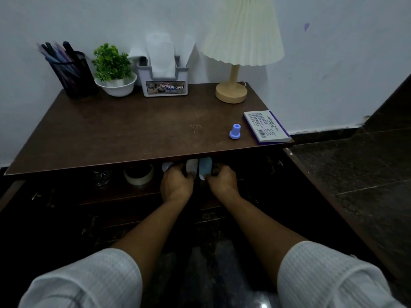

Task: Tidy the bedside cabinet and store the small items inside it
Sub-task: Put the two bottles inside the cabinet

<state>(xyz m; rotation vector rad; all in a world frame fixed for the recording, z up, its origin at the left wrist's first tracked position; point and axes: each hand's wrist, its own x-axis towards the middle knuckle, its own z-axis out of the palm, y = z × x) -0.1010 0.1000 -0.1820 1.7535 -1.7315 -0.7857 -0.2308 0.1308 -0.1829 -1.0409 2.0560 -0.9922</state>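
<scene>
The brown bedside cabinet (pixel 133 134) stands open below its top. Both my hands reach onto its upper shelf. My left hand (pixel 176 185) grips a white bottle (pixel 191 166), with a pale rounded item (pixel 167 166) beside its fingers. My right hand (pixel 221 181) holds a light blue bottle (pixel 205 167) right next to the white one. The bottles' far ends are hidden under the cabinet top. On the top near the right front lie a small blue cap-shaped piece (pixel 235 131) and a white and purple box (pixel 266 126).
At the back of the top stand a black pen holder (pixel 73 74), a potted plant in a white bowl (pixel 114 70), a tissue holder (pixel 165 83) and a lamp (pixel 233 90). A tape roll (pixel 138 174) lies on the shelf to the left. The right door (pixel 333 207) hangs open.
</scene>
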